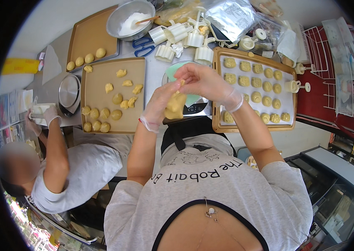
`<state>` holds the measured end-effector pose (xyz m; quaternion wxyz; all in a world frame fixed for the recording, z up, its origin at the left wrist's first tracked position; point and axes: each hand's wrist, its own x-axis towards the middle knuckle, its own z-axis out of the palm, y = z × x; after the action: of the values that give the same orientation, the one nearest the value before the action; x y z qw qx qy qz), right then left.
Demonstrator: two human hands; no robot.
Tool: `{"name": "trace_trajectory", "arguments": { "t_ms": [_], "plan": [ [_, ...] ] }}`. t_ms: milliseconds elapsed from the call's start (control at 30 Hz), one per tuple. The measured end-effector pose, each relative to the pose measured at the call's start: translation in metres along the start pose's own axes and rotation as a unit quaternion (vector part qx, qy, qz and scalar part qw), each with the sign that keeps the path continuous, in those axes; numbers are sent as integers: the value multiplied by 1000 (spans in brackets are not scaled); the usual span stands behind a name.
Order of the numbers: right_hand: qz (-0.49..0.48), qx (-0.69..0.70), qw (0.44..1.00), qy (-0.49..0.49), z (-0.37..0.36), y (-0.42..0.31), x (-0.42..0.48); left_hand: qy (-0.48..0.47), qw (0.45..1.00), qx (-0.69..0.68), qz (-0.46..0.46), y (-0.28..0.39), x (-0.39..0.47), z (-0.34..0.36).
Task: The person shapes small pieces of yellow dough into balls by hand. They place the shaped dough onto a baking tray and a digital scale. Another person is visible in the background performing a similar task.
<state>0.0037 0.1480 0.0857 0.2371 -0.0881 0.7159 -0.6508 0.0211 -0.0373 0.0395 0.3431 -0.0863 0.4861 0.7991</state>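
My left hand [157, 102], in a clear plastic glove, holds a lump of yellow dough [175, 106]. My gloved right hand [206, 82] meets it at the top, its fingertips pinching a small bit of dough [182, 82]. Both hands are above a digital kitchen scale [206, 108] with a lit display. On the scale lies a mint-green sheet or dish [192, 99], partly hidden by my hands. To the left, a baking tray [114, 67] carries torn dough pieces [109, 88] and smooth round balls [116, 114].
At right, a lined baking tray [216, 94] holds rows of moulded pastries [256, 82]. Plunger moulds [194, 37], blue-handled scissors [144, 47] and a steel bowl of white powder [112, 25] stand behind. Another tray [92, 29] holds balls. A co-worker's gloved hands [51, 113] grip a white mould at left.
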Motion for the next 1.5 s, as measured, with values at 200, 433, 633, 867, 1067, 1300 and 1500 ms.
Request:
{"name": "trace_trajectory", "arguments": {
  "t_ms": [200,433,633,867,1067,1300,1500],
  "plan": [
    [45,-273,955,111,-37,34,8,35,995,-94,-7,-1,0,-12],
    [-10,-322,929,180,10,76,4,-22,991,-122,-43,-14,17,-12],
    [-32,-320,906,274,17,85,2,-41,994,-71,-76,-21,26,-12],
    [-51,-283,939,189,0,88,-11,-21,995,-50,-80,-25,24,-12],
    [15,-274,938,214,8,79,-3,-15,996,-48,-74,-27,25,-12],
    [106,-234,958,128,-20,57,-14,-9,998,-33,-51,-24,20,-8],
    [-6,-62,990,127,-18,7,-24,-28,999,9,-25,-9,5,-1]
  ]
}}
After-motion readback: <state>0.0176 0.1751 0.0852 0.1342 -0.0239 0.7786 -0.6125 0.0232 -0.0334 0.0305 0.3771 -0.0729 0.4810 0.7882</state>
